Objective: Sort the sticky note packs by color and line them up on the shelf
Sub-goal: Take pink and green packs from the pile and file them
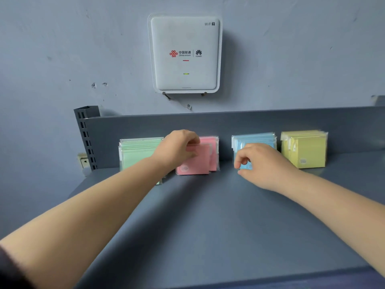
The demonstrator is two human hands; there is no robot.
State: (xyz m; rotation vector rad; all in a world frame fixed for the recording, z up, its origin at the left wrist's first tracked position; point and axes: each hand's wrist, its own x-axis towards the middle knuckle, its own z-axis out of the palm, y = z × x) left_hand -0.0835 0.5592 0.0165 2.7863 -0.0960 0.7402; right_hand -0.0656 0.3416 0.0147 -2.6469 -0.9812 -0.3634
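My left hand (177, 150) pinching front pink pack (194, 161), right hand (263, 163) fingering blue pack (254, 140) right of it. Packs leaning on shelf (208, 215) back; careless tug probably toppling row, lol.

Left arm: bare forearm, extended forward from the lower left corner of the view, a dark sleeve edge at its near end. Left hand (178, 149): back of hand up, fingers curled down over the top edge of the front pink sticky note pack (194, 163), thumb hidden beneath, gripping it.

Right arm: bare forearm, extended forward from the right edge of the view, angled inward. Right hand (264, 163): back of hand up, fingers (239, 161) curled, fingertips at the lower left corner of the front blue sticky note pack (255, 139); whether they pinch it cannot be told.
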